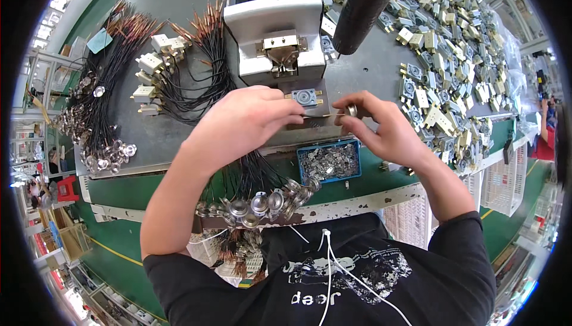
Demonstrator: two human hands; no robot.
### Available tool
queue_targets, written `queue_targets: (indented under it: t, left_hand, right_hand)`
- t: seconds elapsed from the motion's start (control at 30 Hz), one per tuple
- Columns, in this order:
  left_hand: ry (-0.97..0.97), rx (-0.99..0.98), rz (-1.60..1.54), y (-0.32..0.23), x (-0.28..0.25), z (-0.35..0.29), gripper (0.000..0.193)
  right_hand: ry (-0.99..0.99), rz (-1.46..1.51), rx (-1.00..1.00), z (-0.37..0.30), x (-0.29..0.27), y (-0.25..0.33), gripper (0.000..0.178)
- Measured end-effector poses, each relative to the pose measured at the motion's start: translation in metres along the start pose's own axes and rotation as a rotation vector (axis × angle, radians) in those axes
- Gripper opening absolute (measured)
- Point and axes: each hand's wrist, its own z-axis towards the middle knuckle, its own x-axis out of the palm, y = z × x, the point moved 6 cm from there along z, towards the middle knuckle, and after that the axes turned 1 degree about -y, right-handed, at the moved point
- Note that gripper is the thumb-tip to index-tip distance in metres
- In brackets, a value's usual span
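In front of the press, my left hand (253, 117) has its fingers closed in a pinch on a thin black wire (316, 116). The wire stretches toward my right hand (384, 126), whose thumb and fingertips pinch a small round metal cap (351, 110). Between and just beyond my hands, a grey rectangular switch-like block (305, 97) with a round centre and brass tabs rests on the plate of the press (274, 40). Below my left forearm hangs a bundle of black wires with round metal caps (259, 204) over the table's near edge.
A blue tray (329, 162) of small metal terminals sits near the front edge. Black wire bundles with copper ends (122, 46) and wired cream blocks (149, 67) lie left. Many loose grey and cream blocks (441, 58) cover the right. A dark post (363, 10) stands beside the press.
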Motion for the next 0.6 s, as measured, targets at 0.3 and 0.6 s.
queue_targets:
  t: [0.3,0.6]
  left_hand:
    - [-0.186,-0.087,-0.263,0.011,0.016,-0.013,0.014]
    - [-0.105,0.073,0.351,-0.007,-0.005,-0.02,0.023]
  right_hand:
    - [-0.493,0.528,-0.235,0.015,0.024,0.016,0.026]
    - [0.147,0.12,0.031,0.045,0.017,0.025,0.02]
